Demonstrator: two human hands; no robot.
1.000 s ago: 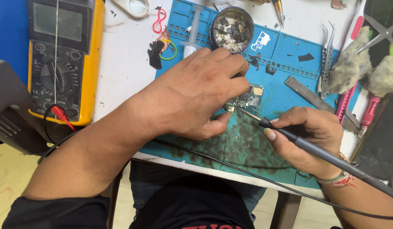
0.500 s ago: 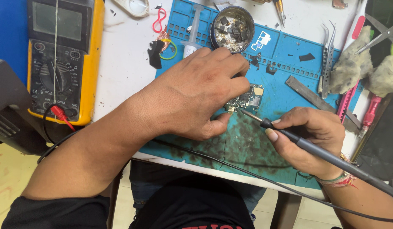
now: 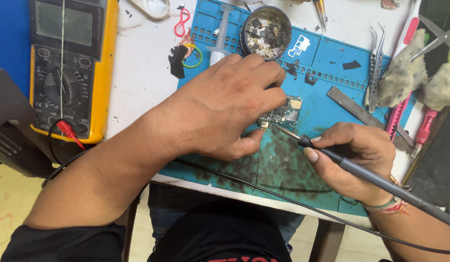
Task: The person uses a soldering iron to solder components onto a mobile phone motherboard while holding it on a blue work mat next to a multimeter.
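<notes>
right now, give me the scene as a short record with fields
left hand: left hand presses on a small circuit board
right hand: right hand grips a soldering iron, tip at the board's lower edge
surface: blue work mat, scorched dark near the front
behind the board: round metal tin of small parts
far left: yellow multimeter
right side: tweezers, flat metal strip

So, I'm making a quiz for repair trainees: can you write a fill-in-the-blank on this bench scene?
1. The right hand holds a ____ like a pen.
2. The left hand pins a small circuit board on the ____ work mat.
3. The yellow multimeter lies to the ____ of the mat.

Missing words: soldering iron; blue; left
</notes>
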